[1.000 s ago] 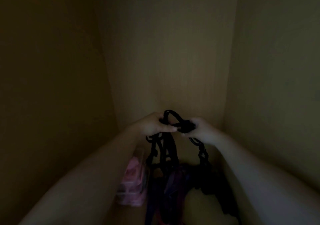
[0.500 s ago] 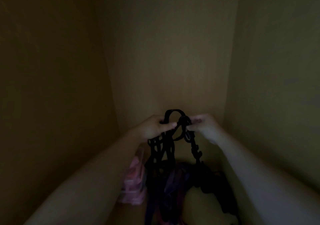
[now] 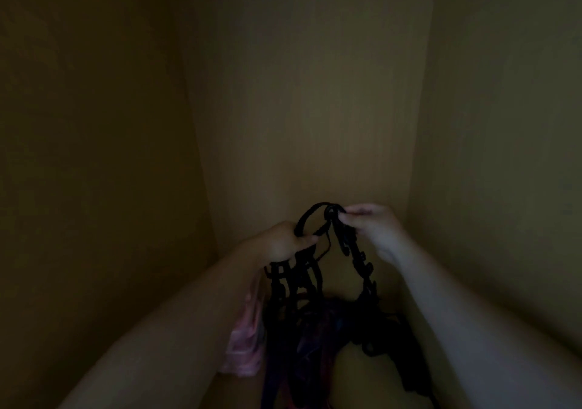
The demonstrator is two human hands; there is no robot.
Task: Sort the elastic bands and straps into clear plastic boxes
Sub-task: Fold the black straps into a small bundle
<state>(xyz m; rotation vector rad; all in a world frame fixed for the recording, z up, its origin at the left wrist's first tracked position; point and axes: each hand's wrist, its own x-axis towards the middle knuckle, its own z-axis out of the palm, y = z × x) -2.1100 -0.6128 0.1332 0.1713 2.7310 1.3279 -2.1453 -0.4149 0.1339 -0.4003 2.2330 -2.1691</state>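
Hanging from both hands, a bunch of black straps [image 3: 359, 260] is held up before the back wall [image 3: 299, 109] of a dim wooden cupboard. Several strands are gripped by the left hand [image 3: 280, 243], with the fingers curled round them and the thumb laid across. The strands drop straight down from under the fist. One strap end is pinched by the right hand [image 3: 374, 229] between thumb and fingertips [image 3: 352, 212], held slightly higher than the left. A loop [image 3: 310, 215] of strap arches between the two hands, above the left thumb. The lower ends are lost in a dark heap [image 3: 318, 330] of bands on the cupboard floor. A pink box [image 3: 242, 349] is seen just left of the heap; its contents cannot be made out.
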